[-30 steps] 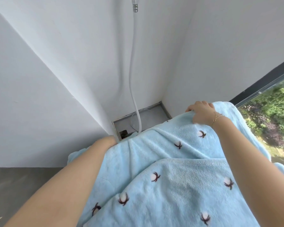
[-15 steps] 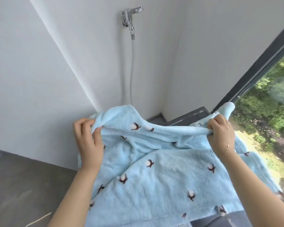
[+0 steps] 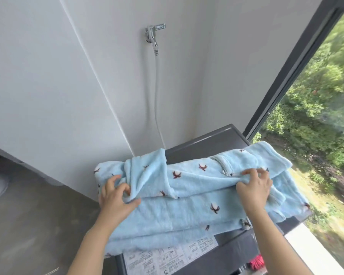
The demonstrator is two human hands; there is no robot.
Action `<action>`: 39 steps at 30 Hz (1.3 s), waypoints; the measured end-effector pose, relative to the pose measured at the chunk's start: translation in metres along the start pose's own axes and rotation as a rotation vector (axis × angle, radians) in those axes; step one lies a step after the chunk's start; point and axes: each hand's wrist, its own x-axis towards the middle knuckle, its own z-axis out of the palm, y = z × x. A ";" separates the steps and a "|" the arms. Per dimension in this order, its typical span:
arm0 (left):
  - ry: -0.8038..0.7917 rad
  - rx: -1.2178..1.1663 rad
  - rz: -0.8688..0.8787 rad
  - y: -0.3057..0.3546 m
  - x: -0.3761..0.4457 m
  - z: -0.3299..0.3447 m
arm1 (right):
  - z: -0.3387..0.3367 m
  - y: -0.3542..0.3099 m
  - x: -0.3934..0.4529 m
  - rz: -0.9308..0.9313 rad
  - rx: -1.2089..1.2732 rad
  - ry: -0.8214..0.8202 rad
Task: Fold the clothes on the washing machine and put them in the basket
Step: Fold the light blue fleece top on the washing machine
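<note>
Nearest edge: white instruction label (image 3: 171, 253) stuck flat on the front of the washing machine (image 3: 224, 253) lid. It carries small diagrams and blocks of printed text, too fine to read from here; no brand legible. Something red and fringed (image 3: 256, 262) shows at the lower right corner of the machine, possibly a brush or duster.

Garment (image 3: 189, 197): pale blue fleece, printed with small dark red-brown sprigs, some tipped with white tufts. It lies across the dark grey top of the machine in several layers, spilling slightly over the left and right sides. One flap is turned over toward the left; a trimmed edge shows near the right.

Left hand (image 3: 115, 197): fingers curled, thumb out, pinching a fold of the fleece at the left side.
Right hand (image 3: 254, 188): fingers bent and gathering a ridge of fabric at the right side, holding it.

Behind: bare strip of machine top, then white walls meeting in a corner. Chrome tap (image 3: 153, 34) on the wall, white hose (image 3: 157, 92) running down behind the machine. Dark-framed window (image 3: 286, 80) at right, blurred greenery outside. Grey floor (image 3: 28, 215) at left.
</note>
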 end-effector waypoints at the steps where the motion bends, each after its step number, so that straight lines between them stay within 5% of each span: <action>1: -0.057 0.032 -0.015 0.003 0.006 -0.003 | -0.001 0.000 0.000 -0.063 -0.100 0.011; 7: -0.381 -0.099 -0.109 0.003 0.013 -0.030 | -0.017 0.009 0.008 -0.195 -0.100 -0.002; 10: -0.470 -0.053 -0.084 0.001 0.010 -0.036 | -0.018 -0.001 0.009 -0.116 -0.351 -0.303; 12: -0.505 -0.069 -0.104 -0.002 0.009 -0.037 | -0.016 -0.019 0.008 -0.095 -0.334 -0.333; 16: -0.308 -0.286 -0.152 -0.020 0.008 -0.044 | -0.001 -0.085 0.002 -0.179 0.103 -0.300; 20: -0.043 -0.056 -0.175 -0.048 0.025 -0.052 | 0.043 -0.153 0.002 0.071 0.485 -0.650; 25: -0.213 -0.084 -0.235 -0.071 0.053 -0.054 | 0.098 -0.209 0.020 0.221 0.447 -0.884; 30: -0.217 -0.055 -0.119 -0.102 0.080 -0.038 | 0.134 -0.231 0.029 0.395 0.457 -1.025; 35: -0.187 -0.038 0.148 -0.119 0.091 -0.038 | 0.138 -0.243 0.021 0.559 0.914 -1.167; 39: -0.125 -0.075 0.313 -0.133 0.089 -0.045 | 0.114 -0.234 -0.002 0.567 1.430 -1.003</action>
